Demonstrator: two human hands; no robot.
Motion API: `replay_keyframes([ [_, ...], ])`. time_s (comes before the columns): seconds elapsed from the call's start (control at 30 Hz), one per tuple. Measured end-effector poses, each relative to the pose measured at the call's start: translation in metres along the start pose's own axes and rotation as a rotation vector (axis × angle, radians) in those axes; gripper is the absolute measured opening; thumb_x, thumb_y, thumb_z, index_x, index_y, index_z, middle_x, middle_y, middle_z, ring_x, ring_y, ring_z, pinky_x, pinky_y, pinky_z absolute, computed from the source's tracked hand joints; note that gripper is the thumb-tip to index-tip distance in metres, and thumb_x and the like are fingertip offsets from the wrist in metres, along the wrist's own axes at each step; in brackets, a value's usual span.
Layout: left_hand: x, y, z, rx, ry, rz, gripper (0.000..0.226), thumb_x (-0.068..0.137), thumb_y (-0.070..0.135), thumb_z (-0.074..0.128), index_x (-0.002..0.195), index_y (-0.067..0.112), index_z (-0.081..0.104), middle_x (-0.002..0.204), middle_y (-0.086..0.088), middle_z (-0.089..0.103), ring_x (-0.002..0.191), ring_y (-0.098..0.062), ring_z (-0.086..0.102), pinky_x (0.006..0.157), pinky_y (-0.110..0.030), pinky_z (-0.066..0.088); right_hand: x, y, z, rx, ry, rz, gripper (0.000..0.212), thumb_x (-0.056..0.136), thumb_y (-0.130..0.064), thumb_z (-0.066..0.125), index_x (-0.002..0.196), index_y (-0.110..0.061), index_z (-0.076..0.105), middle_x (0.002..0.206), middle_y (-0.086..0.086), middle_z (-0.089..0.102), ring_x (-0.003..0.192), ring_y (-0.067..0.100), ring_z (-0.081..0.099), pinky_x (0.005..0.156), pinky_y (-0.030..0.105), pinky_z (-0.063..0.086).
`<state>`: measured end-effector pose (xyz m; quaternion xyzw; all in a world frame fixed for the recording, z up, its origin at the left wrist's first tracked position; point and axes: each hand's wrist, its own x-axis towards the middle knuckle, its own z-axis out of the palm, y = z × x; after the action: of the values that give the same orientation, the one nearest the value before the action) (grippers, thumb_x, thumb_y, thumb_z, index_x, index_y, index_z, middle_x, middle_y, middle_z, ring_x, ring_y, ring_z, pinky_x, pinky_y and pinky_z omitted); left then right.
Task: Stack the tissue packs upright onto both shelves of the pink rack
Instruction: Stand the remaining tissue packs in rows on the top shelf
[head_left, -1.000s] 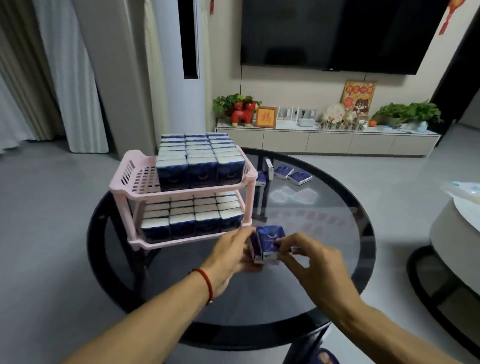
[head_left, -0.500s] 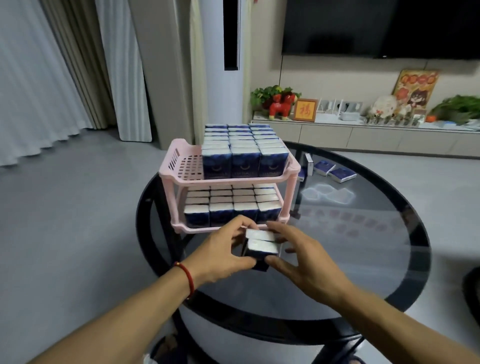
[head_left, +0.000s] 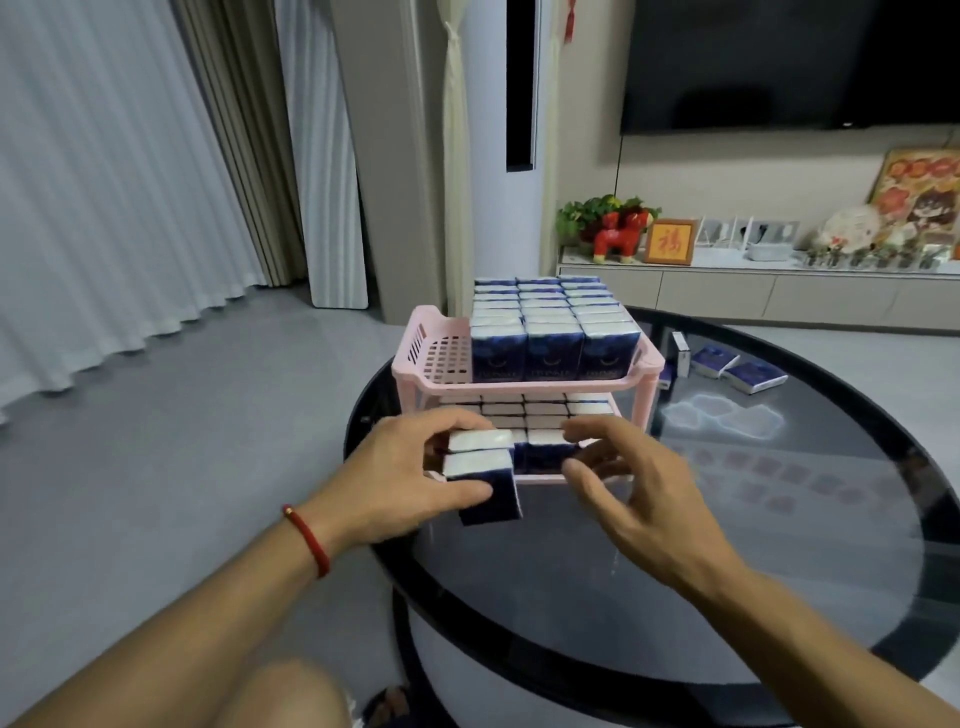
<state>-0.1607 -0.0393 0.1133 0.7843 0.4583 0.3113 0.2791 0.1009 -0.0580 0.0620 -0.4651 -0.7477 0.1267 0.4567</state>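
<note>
The left hand (head_left: 400, 478) grips two tissue packs (head_left: 483, 470), held upright with white tops up, thumb on the near face and fingers curled over the far one, just in front of the lower shelf's left end on the pink rack (head_left: 524, 384). The right hand (head_left: 631, 486) hovers beside them, fingers spread and loosely bent, holding nothing. Both shelves carry rows of upright packs; loose packs (head_left: 737, 366) lie well apart on the round glass table (head_left: 727, 545).

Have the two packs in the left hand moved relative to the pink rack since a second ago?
Yes. The held packs have gone from off the pink rack's front right corner to the left end of its lower shelf, gripped by the left hand.
</note>
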Motion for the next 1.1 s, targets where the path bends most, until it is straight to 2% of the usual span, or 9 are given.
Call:
replay_keyframes([
  [0.07,0.006,0.005,-0.029,-0.067,0.003,-0.006,0.048,0.076,0.01,0.089,0.117,0.028,0.071,0.113,0.007,0.075,0.106,-0.011,0.072,0.095,-0.029,0.057,0.004,0.004,-0.005,-0.061,0.067,0.0,0.022,0.094,-0.023,0.067,0.116,-0.029,0.065,0.095,-0.017,0.067,0.086,0.007,0.067,0.078,0.028,0.057],
  [0.17,0.021,0.016,-0.067,-0.085,0.061,0.009,0.044,0.08,0.006,0.084,0.116,0.026,0.07,0.114,0.005,0.075,0.109,-0.013,0.07,0.096,-0.029,0.056,0.006,0.011,-0.004,-0.115,0.046,0.012,0.024,0.092,-0.02,0.066,0.114,-0.03,0.066,0.097,-0.018,0.064,0.084,0.005,0.065,0.074,0.027,0.057],
  [0.37,0.078,0.019,-0.109,-0.016,0.135,-0.004,0.041,0.086,-0.001,0.076,0.121,0.018,0.066,0.114,-0.001,0.073,0.106,-0.01,0.07,0.088,-0.023,0.059,0.013,0.003,0.007,-0.183,0.147,-0.103,0.025,0.088,-0.01,0.068,0.109,-0.024,0.068,0.103,-0.016,0.063,0.081,0.006,0.062,0.069,0.031,0.056],
  [0.47,0.111,0.011,-0.105,0.041,0.132,-0.022,0.04,0.087,-0.003,0.074,0.122,0.016,0.065,0.113,-0.003,0.071,0.106,-0.013,0.069,0.085,-0.025,0.06,0.019,-0.001,0.011,-0.259,0.18,-0.181,0.026,0.086,-0.005,0.069,0.107,-0.02,0.069,0.109,-0.011,0.064,0.082,0.009,0.061,0.067,0.032,0.057],
  [0.57,0.144,-0.003,-0.095,0.143,0.147,-0.083,0.043,0.085,0.003,0.078,0.121,0.019,0.064,0.111,-0.001,0.071,0.104,-0.018,0.069,0.091,-0.038,0.06,0.022,0.002,0.014,-0.28,0.151,-0.199,0.029,0.084,-0.003,0.07,0.107,-0.02,0.069,0.111,-0.011,0.064,0.083,0.01,0.062,0.067,0.032,0.058],
  [0.63,0.159,-0.011,-0.088,0.197,0.128,-0.118,0.042,0.083,0.007,0.081,0.12,0.021,0.064,0.111,0.0,0.07,0.104,-0.02,0.068,0.092,-0.041,0.06,0.022,0.006,0.015,-0.308,0.132,-0.199,0.03,0.083,-0.003,0.071,0.108,-0.02,0.069,0.111,-0.011,0.064,0.085,0.01,0.064,0.068,0.03,0.059],
  [0.9,0.184,-0.034,-0.071,0.317,0.116,-0.063,0.042,0.083,0.011,0.082,0.116,0.026,0.062,0.11,0.005,0.068,0.102,-0.017,0.065,0.092,-0.035,0.055,0.032,0.019,0.015,-0.355,0.192,-0.263,0.031,0.079,0.001,0.067,0.107,-0.013,0.07,0.116,-0.001,0.064,0.096,0.023,0.061,0.072,0.038,0.055],
  [1.03,0.19,-0.041,-0.076,0.301,0.039,-0.064,0.04,0.088,0.016,0.078,0.119,0.031,0.056,0.111,0.006,0.067,0.104,-0.015,0.065,0.079,-0.028,0.052,0.034,0.017,0.017,-0.38,0.196,-0.268,0.035,0.076,0.004,0.07,0.107,-0.013,0.07,0.121,0.002,0.062,0.102,0.026,0.06,0.081,0.038,0.051],
  [1.1,0.192,-0.044,-0.078,0.315,0.021,-0.067,0.039,0.09,0.02,0.076,0.119,0.036,0.055,0.112,0.006,0.068,0.103,-0.016,0.065,0.082,-0.033,0.055,0.034,0.016,0.018,-0.388,0.188,-0.274,0.037,0.075,0.004,0.07,0.108,-0.013,0.07,0.122,0.002,0.062,0.104,0.027,0.06,0.085,0.037,0.049],
])
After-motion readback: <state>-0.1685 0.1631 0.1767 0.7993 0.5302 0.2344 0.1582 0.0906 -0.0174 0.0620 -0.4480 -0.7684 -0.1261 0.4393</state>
